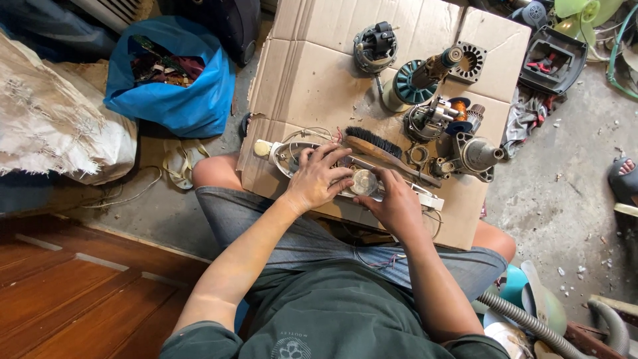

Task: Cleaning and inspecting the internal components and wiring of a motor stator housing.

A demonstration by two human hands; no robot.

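Observation:
My left hand (pixel 319 176) rests fingers spread on top of an opened white appliance base (pixel 286 154) with a metal plate, lying on a flattened cardboard sheet (pixel 312 73). My right hand (pixel 395 203) grips the same appliance from the right side, next to a round metal part (pixel 363 181) on it. A wooden-handled black brush (pixel 375 145) lies just beyond my fingers. Thin wires run from the appliance.
Several motor parts sit on the cardboard: a teal rotor (pixel 412 83), a black-topped motor (pixel 375 46), a copper-wound motor (pixel 442 116), a grey housing (pixel 475 156). A blue bag (pixel 169 80) and sandals (pixel 179 163) lie left. A grey hose (pixel 531 322) lies at lower right; another person's foot (pixel 625 176) at right.

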